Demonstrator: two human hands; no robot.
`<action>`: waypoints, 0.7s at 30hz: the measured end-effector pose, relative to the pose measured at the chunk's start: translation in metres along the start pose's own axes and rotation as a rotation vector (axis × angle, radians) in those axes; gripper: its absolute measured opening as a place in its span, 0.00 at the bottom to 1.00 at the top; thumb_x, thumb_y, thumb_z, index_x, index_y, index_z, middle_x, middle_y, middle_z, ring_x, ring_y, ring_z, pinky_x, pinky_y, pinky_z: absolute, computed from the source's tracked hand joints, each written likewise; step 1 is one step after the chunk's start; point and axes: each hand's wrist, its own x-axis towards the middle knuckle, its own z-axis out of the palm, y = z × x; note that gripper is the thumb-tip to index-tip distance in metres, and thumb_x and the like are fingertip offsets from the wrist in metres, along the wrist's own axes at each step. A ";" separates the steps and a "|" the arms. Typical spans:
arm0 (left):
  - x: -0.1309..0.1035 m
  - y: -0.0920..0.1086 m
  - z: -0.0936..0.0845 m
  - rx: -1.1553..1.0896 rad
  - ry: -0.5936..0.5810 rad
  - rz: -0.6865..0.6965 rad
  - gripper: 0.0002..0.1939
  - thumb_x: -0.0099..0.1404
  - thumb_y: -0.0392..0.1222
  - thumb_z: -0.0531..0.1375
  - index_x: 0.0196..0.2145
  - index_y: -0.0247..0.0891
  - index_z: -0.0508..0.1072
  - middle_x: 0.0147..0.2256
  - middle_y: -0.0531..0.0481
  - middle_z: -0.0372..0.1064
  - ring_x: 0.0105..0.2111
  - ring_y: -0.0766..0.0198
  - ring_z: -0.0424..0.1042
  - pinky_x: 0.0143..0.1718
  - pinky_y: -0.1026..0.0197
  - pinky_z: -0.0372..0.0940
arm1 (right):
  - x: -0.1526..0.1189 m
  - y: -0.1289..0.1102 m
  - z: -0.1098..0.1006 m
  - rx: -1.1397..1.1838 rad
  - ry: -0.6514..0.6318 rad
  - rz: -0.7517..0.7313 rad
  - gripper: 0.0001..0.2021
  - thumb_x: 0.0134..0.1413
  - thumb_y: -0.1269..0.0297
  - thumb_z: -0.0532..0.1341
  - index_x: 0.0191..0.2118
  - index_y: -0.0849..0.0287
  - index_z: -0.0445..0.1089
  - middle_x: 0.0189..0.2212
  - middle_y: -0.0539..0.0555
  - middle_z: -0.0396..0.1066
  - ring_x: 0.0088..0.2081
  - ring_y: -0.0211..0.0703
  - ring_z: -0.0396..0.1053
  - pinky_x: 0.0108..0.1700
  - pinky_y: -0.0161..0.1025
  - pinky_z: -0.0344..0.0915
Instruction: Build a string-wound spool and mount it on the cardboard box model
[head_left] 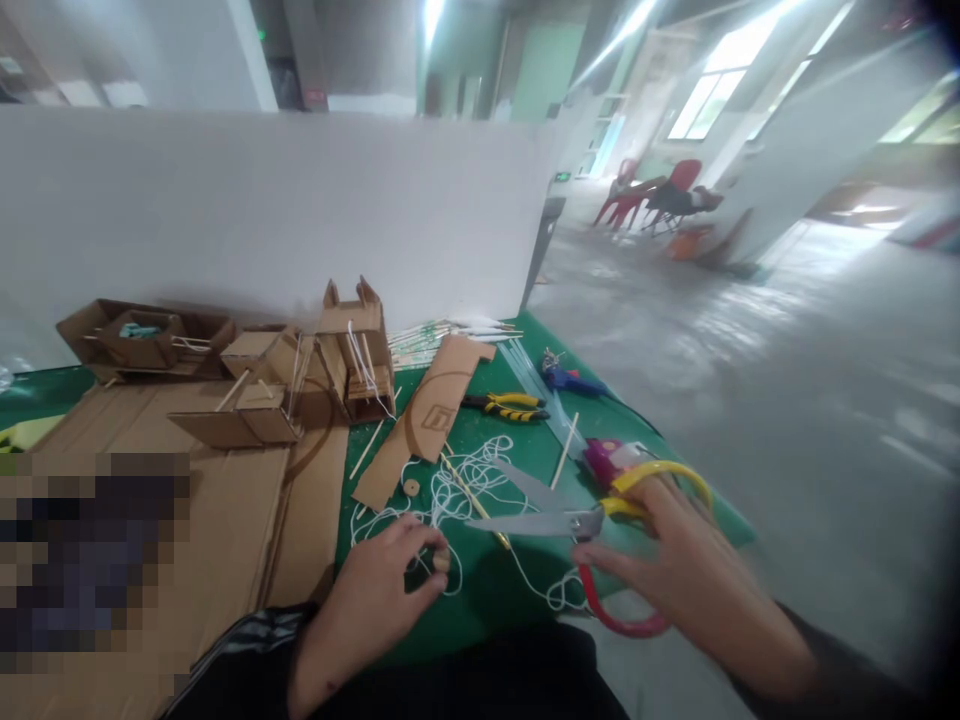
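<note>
Between thumb and fingers of my left hand [364, 590] is a small round cardboard disc [441, 560], partly hidden by the fingertips. My right hand [705, 580] grips a pair of scissors [551, 522] by its yellow and red handles. The blades are spread apart and point left, just above the table. Loose white string [480, 470] lies tangled beneath and behind the blades, with a loop close to my left fingers. A second small disc [411, 487] rests at the string's left side. A thin wooden stick [469, 490] crosses the tangle.
Cardboard models [262, 375] stand on cardboard sheets at the left. A cut cardboard piece [431, 415], yellow-black pliers [510, 405], a blue glue gun [574, 378] and clear glue sticks [536, 375] lie on the green tabletop [450, 630]. A white partition [300, 210] rises behind.
</note>
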 end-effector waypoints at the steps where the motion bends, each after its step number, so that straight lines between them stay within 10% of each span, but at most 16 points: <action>1: -0.002 0.003 0.001 -0.008 0.002 -0.037 0.09 0.64 0.39 0.60 0.42 0.48 0.73 0.44 0.55 0.72 0.44 0.60 0.74 0.46 0.60 0.65 | 0.001 0.002 -0.003 -0.069 -0.021 -0.048 0.23 0.43 0.41 0.67 0.37 0.54 0.67 0.35 0.61 0.73 0.37 0.64 0.73 0.33 0.53 0.69; 21: -0.013 -0.003 0.036 0.168 0.081 -0.162 0.07 0.69 0.42 0.56 0.42 0.48 0.73 0.43 0.53 0.73 0.38 0.62 0.75 0.36 0.64 0.64 | 0.044 -0.067 -0.002 -0.549 -0.161 -0.698 0.23 0.44 0.45 0.71 0.34 0.60 0.68 0.30 0.53 0.71 0.32 0.53 0.70 0.37 0.46 0.59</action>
